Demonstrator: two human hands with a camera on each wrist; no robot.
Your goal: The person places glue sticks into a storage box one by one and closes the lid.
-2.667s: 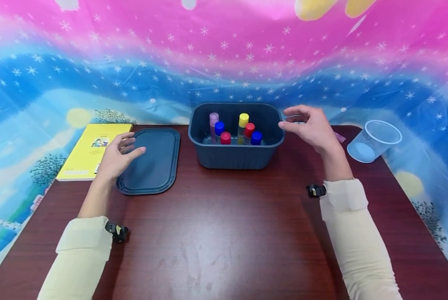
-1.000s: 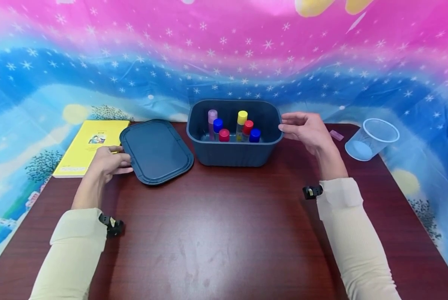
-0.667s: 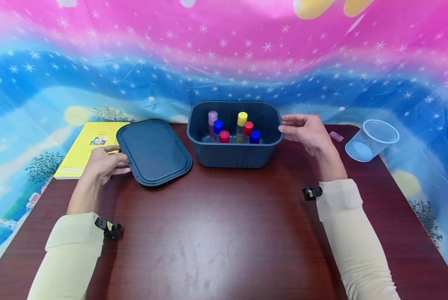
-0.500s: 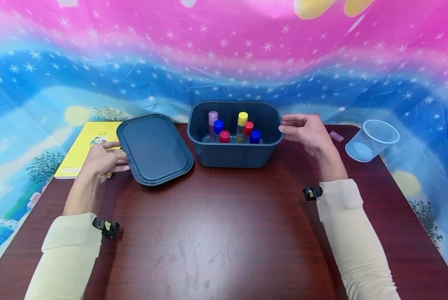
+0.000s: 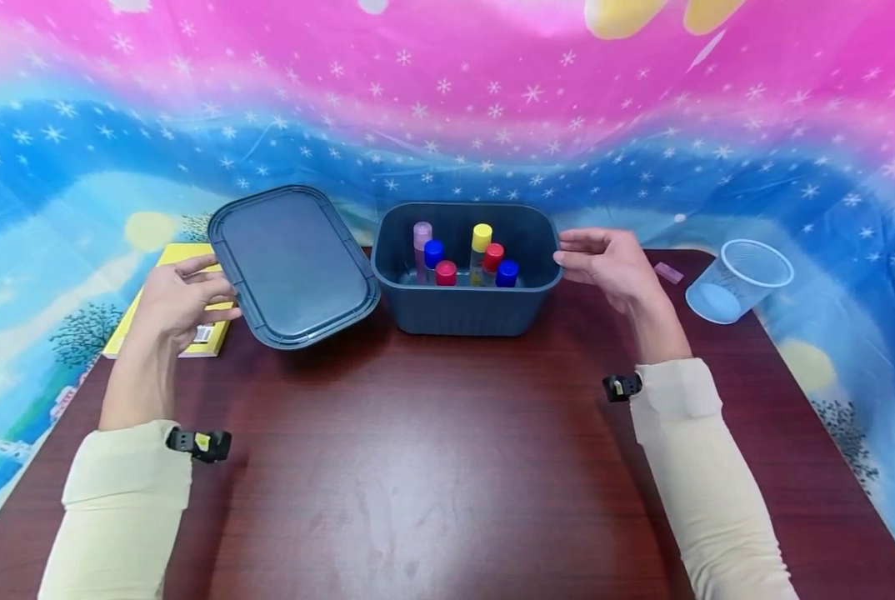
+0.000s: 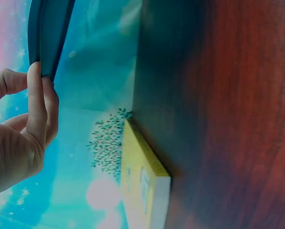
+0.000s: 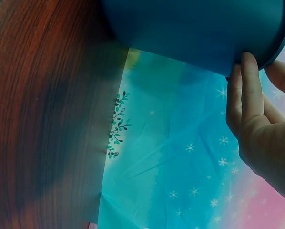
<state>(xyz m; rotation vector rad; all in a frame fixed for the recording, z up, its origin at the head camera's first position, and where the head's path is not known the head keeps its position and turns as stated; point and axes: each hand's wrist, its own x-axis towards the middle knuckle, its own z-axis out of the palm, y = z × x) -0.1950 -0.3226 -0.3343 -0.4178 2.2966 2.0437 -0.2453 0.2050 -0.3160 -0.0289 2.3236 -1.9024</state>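
Observation:
My left hand (image 5: 177, 302) pinches the left edge of a dark grey rectangular lid (image 5: 293, 265), raised and tilted above the table. In the left wrist view, fingers (image 6: 36, 102) meet the edge of the lid (image 6: 51, 36). The matching storage box (image 5: 466, 311) stands uncovered at the table's back middle. Several bottles (image 5: 481, 237) with purple, blue, red and yellow caps stand inside; their lower parts are partly hidden. My right hand (image 5: 608, 265) holds the box's right end at the rim, with fingers (image 7: 251, 88) against its outer wall.
A yellow book (image 5: 181, 256) lies at the back left, partly behind the left hand. Near the right edge, a pale blue mesh cup (image 5: 743, 279) leans. A small pink piece (image 5: 668, 272) lies between it and the right hand. A printed cloth (image 5: 447, 108) hangs behind the table.
My left hand has taken hold of the lid, turned it, and raised it from the table, moving it up and slightly left. The right hand has come onto the box rim and stays there.

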